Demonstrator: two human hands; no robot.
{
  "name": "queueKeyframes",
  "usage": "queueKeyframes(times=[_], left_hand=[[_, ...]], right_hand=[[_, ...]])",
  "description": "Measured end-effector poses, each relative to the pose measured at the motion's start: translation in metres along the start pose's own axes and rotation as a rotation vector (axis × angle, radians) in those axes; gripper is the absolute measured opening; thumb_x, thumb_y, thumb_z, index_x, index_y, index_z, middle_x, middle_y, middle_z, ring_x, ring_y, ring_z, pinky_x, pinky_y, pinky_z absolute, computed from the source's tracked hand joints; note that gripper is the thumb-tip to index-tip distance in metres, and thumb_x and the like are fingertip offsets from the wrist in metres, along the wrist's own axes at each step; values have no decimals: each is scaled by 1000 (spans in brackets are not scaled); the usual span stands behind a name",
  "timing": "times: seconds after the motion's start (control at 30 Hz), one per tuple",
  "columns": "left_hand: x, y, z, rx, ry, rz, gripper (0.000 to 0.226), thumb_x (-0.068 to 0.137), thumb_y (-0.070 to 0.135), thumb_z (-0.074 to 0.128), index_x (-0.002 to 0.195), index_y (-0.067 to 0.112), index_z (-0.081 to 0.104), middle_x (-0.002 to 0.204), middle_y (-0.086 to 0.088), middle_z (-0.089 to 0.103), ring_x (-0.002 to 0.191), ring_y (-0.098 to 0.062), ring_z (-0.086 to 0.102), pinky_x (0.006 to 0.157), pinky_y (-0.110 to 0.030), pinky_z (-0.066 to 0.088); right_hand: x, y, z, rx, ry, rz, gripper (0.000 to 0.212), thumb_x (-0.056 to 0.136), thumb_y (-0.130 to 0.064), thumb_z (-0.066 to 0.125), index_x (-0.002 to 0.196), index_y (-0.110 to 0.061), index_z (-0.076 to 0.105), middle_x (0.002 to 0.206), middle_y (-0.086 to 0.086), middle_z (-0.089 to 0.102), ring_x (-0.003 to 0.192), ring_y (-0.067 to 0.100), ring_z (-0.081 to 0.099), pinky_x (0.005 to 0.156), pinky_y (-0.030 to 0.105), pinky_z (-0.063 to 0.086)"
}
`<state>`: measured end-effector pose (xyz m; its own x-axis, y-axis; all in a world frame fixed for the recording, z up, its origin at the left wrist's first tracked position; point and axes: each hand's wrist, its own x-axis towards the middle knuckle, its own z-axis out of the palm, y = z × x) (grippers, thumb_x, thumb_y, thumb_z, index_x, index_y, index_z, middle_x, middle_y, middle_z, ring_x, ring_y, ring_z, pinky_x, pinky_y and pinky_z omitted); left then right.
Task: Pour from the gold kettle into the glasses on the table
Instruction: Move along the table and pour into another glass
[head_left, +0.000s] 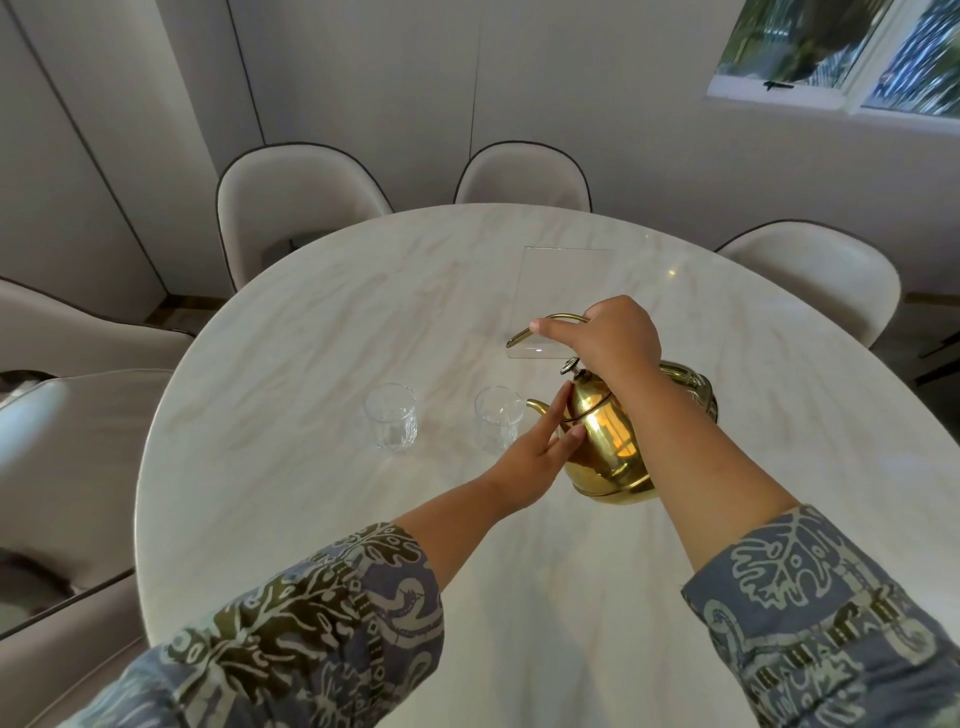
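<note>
The gold kettle (610, 441) is tilted to the left over the white marble table (311, 364), its spout just right of the nearer clear glass (497, 418). My right hand (610, 338) grips the kettle's curved handle from above. My left hand (535, 457) lies flat against the kettle's left side below the spout, fingers spread and touching the body. A second clear glass (390, 418) stands further left. Both glasses look empty and upright. No liquid stream is visible.
A clear rectangular sheet (563, 291) lies on the table behind the kettle. Cream upholstered chairs (296, 208) ring the table's far and left sides. A window (841, 52) is at the upper right.
</note>
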<state>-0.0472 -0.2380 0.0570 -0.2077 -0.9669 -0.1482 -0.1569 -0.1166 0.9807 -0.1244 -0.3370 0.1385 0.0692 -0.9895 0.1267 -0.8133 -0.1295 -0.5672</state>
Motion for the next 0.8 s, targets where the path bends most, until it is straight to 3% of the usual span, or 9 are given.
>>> queueKeyframes(times=[0.23,0.8], left_hand=[[3,-2,1,-1,25,-6,57,100,37,30,148,36,1,152,1,29,139,-15,28,102,-18,22],[8,-2,1,-21,40,7,56,99,40,29,147,39,-1,155,2,22,140,-18,26,102,-21,23]], right_hand=[[4,1,1,-38,-6,1,62,70,-61,71,54,-13,36,51,1,37,48,15,36,49,27,24],[7,-6,-3,-51,-28,-31,61,72,-57,72,52,-12,35,50,0,34,45,15,33,47,26,22]])
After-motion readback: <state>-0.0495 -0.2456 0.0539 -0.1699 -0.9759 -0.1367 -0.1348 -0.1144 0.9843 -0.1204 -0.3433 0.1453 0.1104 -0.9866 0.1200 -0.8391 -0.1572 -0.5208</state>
